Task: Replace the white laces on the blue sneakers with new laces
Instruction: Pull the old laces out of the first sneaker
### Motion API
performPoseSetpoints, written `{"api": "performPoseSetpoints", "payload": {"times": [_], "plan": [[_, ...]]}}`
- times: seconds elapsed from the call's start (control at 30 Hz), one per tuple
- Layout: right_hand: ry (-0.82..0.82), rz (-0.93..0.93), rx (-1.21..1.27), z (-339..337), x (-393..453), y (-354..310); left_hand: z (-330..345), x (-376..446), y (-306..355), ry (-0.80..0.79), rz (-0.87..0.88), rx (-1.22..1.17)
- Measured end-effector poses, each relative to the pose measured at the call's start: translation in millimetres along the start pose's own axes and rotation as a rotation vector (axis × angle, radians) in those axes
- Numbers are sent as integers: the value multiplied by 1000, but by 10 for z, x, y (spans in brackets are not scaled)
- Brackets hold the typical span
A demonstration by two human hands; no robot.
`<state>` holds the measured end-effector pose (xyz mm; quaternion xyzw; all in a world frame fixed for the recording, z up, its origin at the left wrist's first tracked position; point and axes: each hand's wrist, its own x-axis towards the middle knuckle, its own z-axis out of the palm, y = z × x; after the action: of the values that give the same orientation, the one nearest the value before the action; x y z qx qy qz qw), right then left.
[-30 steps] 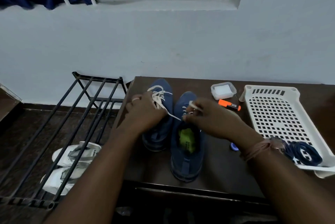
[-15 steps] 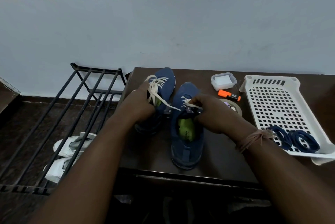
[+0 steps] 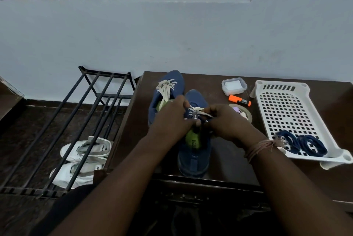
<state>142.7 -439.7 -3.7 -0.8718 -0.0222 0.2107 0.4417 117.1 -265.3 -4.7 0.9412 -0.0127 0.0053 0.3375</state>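
Observation:
Two blue sneakers stand side by side on the dark table (image 3: 229, 159). The left sneaker (image 3: 172, 83) is farther back and keeps its white lace (image 3: 166, 87) threaded and loose. The right sneaker (image 3: 193, 159) is nearer, with a green insole showing. My left hand (image 3: 172, 119) and my right hand (image 3: 227, 121) meet over its tongue and both pinch its white lace (image 3: 202, 111). The fingertips hide most of the eyelets. Two coiled dark blue laces (image 3: 301, 144) lie in the white basket.
A white perforated basket (image 3: 286, 106) sits at the table's right. Behind the hands are a small lidded plastic box (image 3: 234, 85), an orange highlighter (image 3: 239, 100) and a roll of tape (image 3: 242, 112). A black shoe rack (image 3: 63, 125) with white sneakers (image 3: 84, 161) beneath stands left.
My left hand moved right from the left sneaker to the right sneaker's lace. Both hands now work together over the right sneaker's tongue.

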Motion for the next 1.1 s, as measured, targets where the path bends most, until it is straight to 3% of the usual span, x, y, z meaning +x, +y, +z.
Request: {"api": "performPoseSetpoints", "payload": {"times": [0.07,0.43,0.57,0.67,0.73,0.9,0.97,1.1], "plan": [[3,-7,20,19,-31,18,1,19,-79,-92,-60,42],[99,206,244,-44,-44,139,-66,98,-211,-85,-40,164],[107,134,71,-44,-34,74,-13,74,-46,-138,109,203],[63,125,24,-81,3,18,64,4,108,-16,188,231],[30,133,-19,-96,39,-5,116,16,122,48,196,337],[-11,112,-147,-89,88,-47,192,111,93,11,286,671],[-26,114,-155,-99,94,-58,210,132,112,16,279,563],[-39,141,-133,-119,96,-73,101,227,135,-53,-217,-345]]}}
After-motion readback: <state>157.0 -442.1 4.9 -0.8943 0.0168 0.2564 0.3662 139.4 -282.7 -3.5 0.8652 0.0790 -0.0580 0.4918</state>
